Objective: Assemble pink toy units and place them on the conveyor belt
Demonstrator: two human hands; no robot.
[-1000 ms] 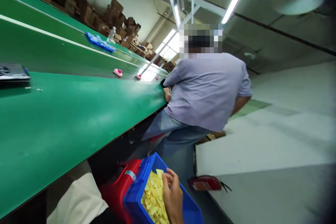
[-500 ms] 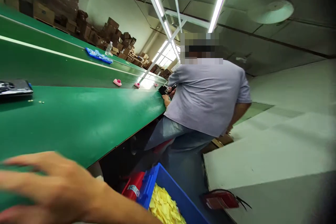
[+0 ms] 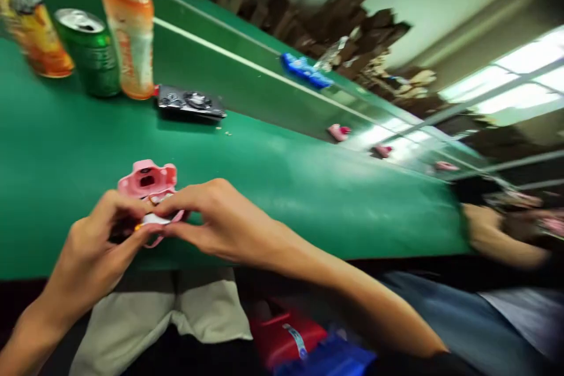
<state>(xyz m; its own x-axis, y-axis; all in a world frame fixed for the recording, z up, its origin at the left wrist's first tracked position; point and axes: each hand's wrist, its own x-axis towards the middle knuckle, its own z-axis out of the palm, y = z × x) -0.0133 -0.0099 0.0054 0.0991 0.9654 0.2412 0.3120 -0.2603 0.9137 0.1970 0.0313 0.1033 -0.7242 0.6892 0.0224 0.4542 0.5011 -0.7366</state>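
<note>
Near the table's front edge, my left hand [image 3: 99, 241] and my right hand [image 3: 211, 217] meet with pinched fingers. Between them is a small pink plastic piece [image 3: 180, 215] with a white part [image 3: 154, 220] inside it. Just behind the fingertips lies a pink shell [image 3: 143, 179] with a dark rectangular opening; whether it is joined to the held piece cannot be made out. My fingers hide much of the held piece.
A black device [image 3: 189, 103], an orange bottle [image 3: 132, 35], a green can [image 3: 90, 56] and a yellow-orange container [image 3: 33, 17] stand behind on the green table [image 3: 273, 170]. Pink pieces [image 3: 339, 132] and a blue tray [image 3: 306, 70] lie farther off. A co-worker's arm [image 3: 502, 235] is at right.
The view has swung left and down to the table in front. My right hand, earlier spread at the lower left, is now pinched on the pink piece. My left hand has come into view.
</note>
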